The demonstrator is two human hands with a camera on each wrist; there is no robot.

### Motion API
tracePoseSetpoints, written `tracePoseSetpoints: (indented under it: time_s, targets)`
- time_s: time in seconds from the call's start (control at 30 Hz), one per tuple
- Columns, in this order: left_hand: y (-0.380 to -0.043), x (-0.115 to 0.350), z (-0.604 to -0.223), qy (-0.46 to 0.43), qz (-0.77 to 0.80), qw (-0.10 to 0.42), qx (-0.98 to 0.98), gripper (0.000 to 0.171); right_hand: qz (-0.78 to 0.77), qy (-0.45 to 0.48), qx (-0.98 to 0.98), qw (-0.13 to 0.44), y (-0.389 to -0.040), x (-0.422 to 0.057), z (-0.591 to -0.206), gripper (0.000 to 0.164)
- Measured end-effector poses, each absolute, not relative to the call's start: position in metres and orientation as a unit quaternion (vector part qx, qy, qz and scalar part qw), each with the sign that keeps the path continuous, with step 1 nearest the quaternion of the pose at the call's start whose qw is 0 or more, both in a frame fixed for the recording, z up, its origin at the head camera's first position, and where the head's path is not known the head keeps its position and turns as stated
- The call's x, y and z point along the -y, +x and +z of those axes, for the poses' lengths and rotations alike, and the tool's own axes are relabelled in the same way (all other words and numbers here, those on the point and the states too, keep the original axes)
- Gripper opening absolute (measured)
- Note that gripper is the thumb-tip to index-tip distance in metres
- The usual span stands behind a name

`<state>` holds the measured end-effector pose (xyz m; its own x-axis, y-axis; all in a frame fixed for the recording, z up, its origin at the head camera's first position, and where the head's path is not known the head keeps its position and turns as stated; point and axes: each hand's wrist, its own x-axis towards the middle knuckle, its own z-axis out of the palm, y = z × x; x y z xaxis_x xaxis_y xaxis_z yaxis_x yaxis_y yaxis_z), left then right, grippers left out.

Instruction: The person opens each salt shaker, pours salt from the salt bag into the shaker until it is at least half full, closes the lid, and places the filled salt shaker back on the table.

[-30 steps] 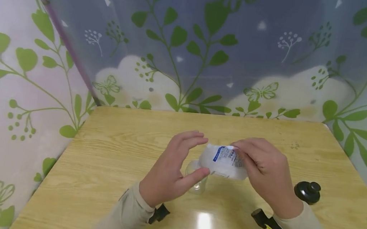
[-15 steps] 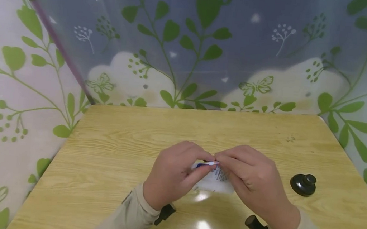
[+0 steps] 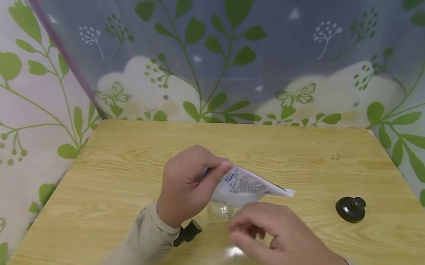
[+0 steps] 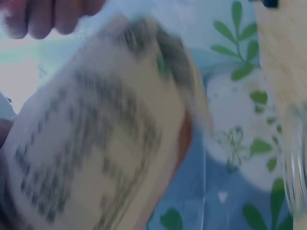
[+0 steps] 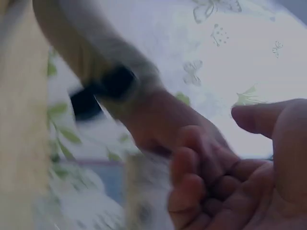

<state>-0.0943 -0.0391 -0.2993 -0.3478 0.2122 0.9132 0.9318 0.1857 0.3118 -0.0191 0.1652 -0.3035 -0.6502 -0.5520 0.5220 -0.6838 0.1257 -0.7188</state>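
My left hand (image 3: 187,184) holds a white printed packet (image 3: 243,187) by its left end, thumb on the near face. The packet is tilted, with its narrow end to the right. In the left wrist view the packet (image 4: 91,129) fills much of the picture, blurred, with dark print and a loose flap at its top. Below it on the table stands a clear glass container (image 3: 219,213), partly hidden by the packet. My right hand (image 3: 282,242) is nearer to me, apart from the packet, with loosely bent fingers around nothing; the right wrist view shows its thumb (image 5: 259,120) standing away from the fingers.
On the right of the wooden table (image 3: 139,156) sits a round black lid (image 3: 350,209) with a knob. A patterned wall covering (image 3: 225,58) rises behind the table. A black wrist camera mount (image 3: 188,233) sticks out under my left wrist.
Both hands were together at the packet's top edge half a second ago. Now the right hand has let go and moved down toward me, while the left has raised and tilted the packet.
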Motion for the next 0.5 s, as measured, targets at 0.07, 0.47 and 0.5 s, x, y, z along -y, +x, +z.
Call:
tracePoseSetpoints:
  time_s: [0.07, 0.47, 0.5]
  targets:
    - [-0.094, 0.032, -0.296, -0.426, -0.484, 0.374, 0.666, 0.007, 0.521, 0.399, 0.752, -0.059, -0.020, -0.158, -0.310, 0.019]
    - [-0.091, 0.001, -0.279, -0.399, -0.564, 0.308, 0.654, 0.004, 0.613, 0.304, 0.718, -0.129, -0.040, -0.144, -0.332, 0.055]
    - [-0.090, 0.000, -0.278, -0.389, -0.575, 0.305, 0.652, 0.004, 0.619, 0.287, 0.721, -0.120, -0.043, -0.144, -0.332, 0.051]
